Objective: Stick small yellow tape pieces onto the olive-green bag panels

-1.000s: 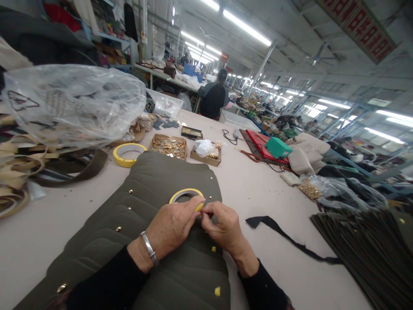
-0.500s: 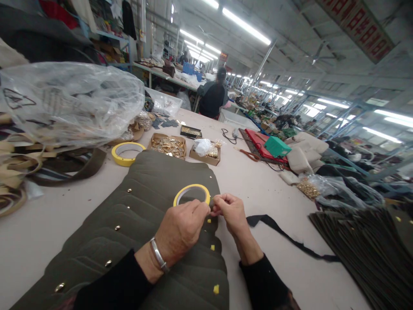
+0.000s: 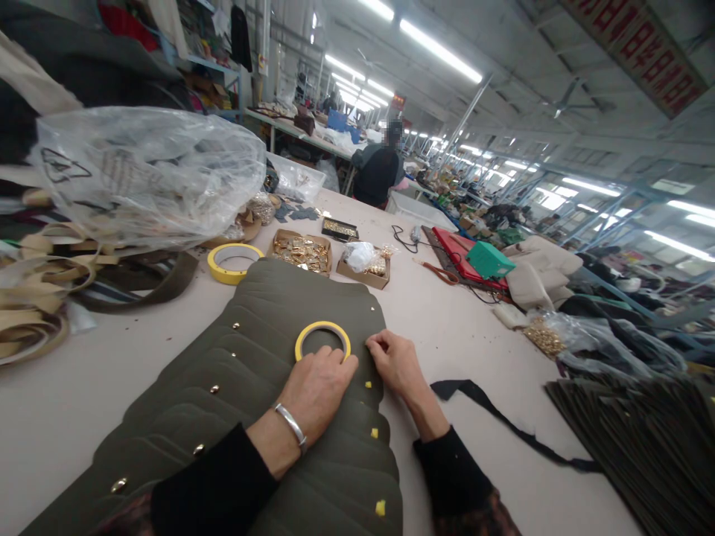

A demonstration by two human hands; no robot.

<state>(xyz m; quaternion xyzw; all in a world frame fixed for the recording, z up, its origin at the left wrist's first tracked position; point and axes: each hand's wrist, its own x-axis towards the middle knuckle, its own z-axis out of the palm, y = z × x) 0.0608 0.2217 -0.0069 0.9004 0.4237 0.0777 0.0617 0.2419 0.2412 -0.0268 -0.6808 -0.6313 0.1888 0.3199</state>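
My left hand (image 3: 321, 391) is closed on the lower rim of a roll of yellow tape (image 3: 302, 331), above a fanned stack of dark olive fabric pieces (image 3: 302, 290). Close to the stack's right edge, my right hand (image 3: 394, 361) has thumb and forefinger pinched together; what lies between the fingertips is hidden. Small yellow tape bits (image 3: 375, 433) stick along the right side of the layers. Shiny metal studs (image 3: 214, 389) run down the left side.
A second yellow tape roll (image 3: 215, 272) lies beyond the stack. Boxes of gold metal parts (image 3: 302, 253) stand at the back. A black strip (image 3: 491, 406) and more dark layered pieces (image 3: 642, 439) lie right. A large plastic bag (image 3: 150, 179) sits left. A person (image 3: 377, 171) is farther off.
My hands have moved apart. The tape roll rose slightly with my left hand, then dropped back over the stack. My right hand went right to the edge of the stack.
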